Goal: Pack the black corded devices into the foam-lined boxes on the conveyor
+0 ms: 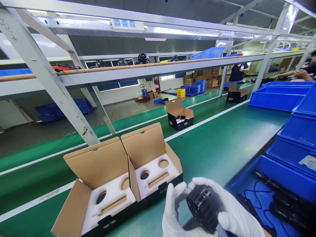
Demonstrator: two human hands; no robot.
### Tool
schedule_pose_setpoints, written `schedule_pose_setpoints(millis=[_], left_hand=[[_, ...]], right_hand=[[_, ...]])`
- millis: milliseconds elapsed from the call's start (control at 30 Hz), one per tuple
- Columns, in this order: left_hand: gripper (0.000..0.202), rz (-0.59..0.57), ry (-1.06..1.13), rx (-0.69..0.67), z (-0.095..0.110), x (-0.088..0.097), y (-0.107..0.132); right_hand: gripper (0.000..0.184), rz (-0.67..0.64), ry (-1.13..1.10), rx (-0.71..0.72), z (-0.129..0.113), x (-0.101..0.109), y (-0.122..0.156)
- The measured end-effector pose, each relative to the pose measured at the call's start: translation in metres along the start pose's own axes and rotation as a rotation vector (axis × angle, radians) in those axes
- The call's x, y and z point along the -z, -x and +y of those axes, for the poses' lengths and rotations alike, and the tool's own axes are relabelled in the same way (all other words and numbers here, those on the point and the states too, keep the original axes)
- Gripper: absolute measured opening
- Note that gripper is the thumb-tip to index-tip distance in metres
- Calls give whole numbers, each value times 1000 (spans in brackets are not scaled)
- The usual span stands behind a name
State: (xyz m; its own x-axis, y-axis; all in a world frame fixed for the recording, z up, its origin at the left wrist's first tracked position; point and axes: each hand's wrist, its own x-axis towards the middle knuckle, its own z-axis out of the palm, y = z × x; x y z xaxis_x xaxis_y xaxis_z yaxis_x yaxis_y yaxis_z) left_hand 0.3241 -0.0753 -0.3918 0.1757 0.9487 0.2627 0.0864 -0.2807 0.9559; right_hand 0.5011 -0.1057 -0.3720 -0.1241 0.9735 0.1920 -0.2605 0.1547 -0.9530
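My right hand (pixel 234 207) curls around a black part (pixel 203 205), between the open boxes (pixel 145 141) on the counter (pixel 209 141) and a blue bin (pixel 288 171). My left hand (pixel 170 212) cups beside it, half spread; I can't tell whether it touches.

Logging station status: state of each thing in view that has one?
Black round part: held
Left hand: gloved, cupped at the part, grip unclear
Right hand: gloved, closed around the part
Near left box: open, foam insert inside
Near right box: open, foam insert inside
Middle box: open, black items inside
Far box: open
Front blue bin: open, black cabled parts inside
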Motion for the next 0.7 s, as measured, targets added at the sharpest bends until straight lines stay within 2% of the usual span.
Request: schedule_pose_setpoints(millis=[100, 200, 267, 333, 433, 500, 567, 633, 700], left_hand=[[116, 12, 63, -57, -10, 3, 2], [114, 7, 234, -158, -13, 3, 1], [96, 30, 309, -219, -8, 1, -2], [69, 83, 326, -232, -1, -1, -5], [49, 135, 297, -211, 6, -2, -6], [52, 142, 201, -217, 5, -1, -5], [65, 149, 7, -265, 2, 1, -6], [73, 167, -166, -370, 1, 4, -9], [72, 132, -147, -389, 4, 10, -16]], right_hand=[[74, -6, -70, 4, 1, -1, -5], [63, 17, -360, -33, 13, -4, -8], [63, 28, -544, -69, 28, -5, -9], [67, 29, -604, -93, 43, -5, -9], [66, 73, -432, -109, 54, -4, -8], [65, 98, -202, -109, 49, -7, -10], [65, 105, -31, -97, 35, -14, -13], [66, 85, 95, -70, 18, -20, -16], [70, 40, 214, -39, 2, -24, -20]])
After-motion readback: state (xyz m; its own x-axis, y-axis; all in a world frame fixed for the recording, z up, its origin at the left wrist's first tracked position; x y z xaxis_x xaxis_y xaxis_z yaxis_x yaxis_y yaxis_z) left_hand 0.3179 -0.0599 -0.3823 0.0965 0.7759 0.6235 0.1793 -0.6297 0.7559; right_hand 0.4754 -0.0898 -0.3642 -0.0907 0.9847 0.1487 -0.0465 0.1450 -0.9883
